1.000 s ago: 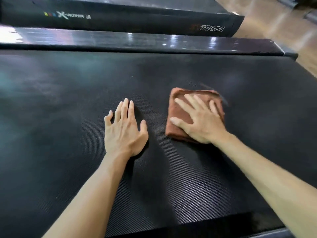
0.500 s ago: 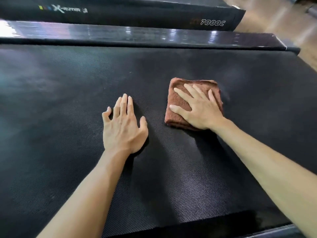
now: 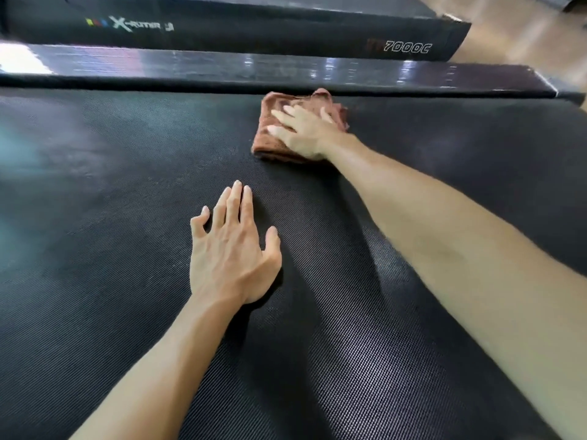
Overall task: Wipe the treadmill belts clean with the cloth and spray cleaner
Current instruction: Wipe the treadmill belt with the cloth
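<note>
A: Start near. What is the left hand [image 3: 230,249] doing?

B: It lies flat on the black, finely textured treadmill belt [image 3: 95,281], fingers straight and close together, gripping nothing. I'd read it as a brace: leaning on it frees the other arm to reach far.

A: And the far side?

B: The right hand [image 3: 305,131] presses the folded reddish-brown terry cloth [image 3: 270,141] down with straight, spread fingers, not curled round it. The cloth sits on the belt's far edge, touching or just short of the glossy black side rail [image 3: 222,69]; its far corner is bunched up there.

A: So how should this stroke go?

B: Keep the palm flat and the weight even, so the whole pad rubs the belt. Flatten the rumpled corner, or it will skip the strip along the rail. Work in overlapping lanes.

A: The spray cleaner?

B: Not in view. Beyond the rail lies a second black treadmill deck with white "7000C" lettering [image 3: 406,47].
</note>
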{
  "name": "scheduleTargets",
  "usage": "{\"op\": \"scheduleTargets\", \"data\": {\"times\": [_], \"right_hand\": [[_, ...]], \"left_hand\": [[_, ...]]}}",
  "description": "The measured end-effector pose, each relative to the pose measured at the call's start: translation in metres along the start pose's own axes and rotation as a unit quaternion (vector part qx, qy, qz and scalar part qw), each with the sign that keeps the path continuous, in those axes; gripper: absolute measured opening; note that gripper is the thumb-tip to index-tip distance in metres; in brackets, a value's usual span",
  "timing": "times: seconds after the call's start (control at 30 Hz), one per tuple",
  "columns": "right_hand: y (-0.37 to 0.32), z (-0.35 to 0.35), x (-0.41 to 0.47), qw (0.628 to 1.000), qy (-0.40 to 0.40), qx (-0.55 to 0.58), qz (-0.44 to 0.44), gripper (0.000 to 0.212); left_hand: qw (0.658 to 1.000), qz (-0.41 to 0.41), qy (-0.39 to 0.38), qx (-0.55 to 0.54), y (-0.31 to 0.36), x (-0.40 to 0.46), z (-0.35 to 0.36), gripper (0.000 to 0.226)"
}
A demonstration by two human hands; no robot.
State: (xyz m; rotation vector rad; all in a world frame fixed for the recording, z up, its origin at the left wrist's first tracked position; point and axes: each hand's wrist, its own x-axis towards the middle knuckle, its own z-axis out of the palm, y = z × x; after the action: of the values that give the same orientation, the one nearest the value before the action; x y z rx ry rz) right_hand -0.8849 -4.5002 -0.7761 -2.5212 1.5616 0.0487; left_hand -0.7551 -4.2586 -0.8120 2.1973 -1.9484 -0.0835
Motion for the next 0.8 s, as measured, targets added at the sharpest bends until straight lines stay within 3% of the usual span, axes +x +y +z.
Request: {"op": "scheduleTargets", "data": {"times": [0.07,0.13,0.2,0.23,0.3,0.5,0.57,0.7,0.8], "right_hand": [[0.039,-0.004,-0.004,0.999,0.008,-0.001,0.05,0.069],[0.081,-0.005,-0.008,0.983,0.03,0.005,0.18,0.07],[0.097,-0.003,-0.012,0.959,0.023,0.023,0.28,0.07],[0.093,-0.002,-0.01,0.957,0.025,0.022,0.29,0.068],[0.069,0.003,-0.004,0.967,0.038,0.016,0.253,0.063],[0.007,0.014,-0.047,1.0,0.009,0.006,-0.016,0.061],[0.032,0.016,-0.072,0.999,0.015,0.025,0.022,0.062],[0.073,0.006,-0.048,0.977,0.029,0.026,0.208,0.067],[0.056,0.004,-0.019,0.976,0.024,0.031,0.213,0.066]], "left_hand": [[1.0,0.003,0.002,-0.003,0.0,0.001,0.0,0.084],[1.0,-0.001,0.003,-0.004,0.0,-0.001,0.0,0.084],[1.0,0.001,0.002,-0.005,0.001,-0.002,0.001,0.084],[1.0,0.003,0.002,-0.006,0.0,-0.001,0.001,0.084],[1.0,0.003,0.0,-0.006,0.0,0.0,0.001,0.084],[1.0,0.001,0.002,-0.005,0.0,0.0,-0.001,0.083],[1.0,0.002,0.0,-0.009,0.002,-0.001,-0.001,0.083],[1.0,0.0,0.001,-0.009,0.001,-0.001,0.0,0.083],[1.0,0.002,-0.002,0.002,0.001,0.0,0.0,0.083]]}}
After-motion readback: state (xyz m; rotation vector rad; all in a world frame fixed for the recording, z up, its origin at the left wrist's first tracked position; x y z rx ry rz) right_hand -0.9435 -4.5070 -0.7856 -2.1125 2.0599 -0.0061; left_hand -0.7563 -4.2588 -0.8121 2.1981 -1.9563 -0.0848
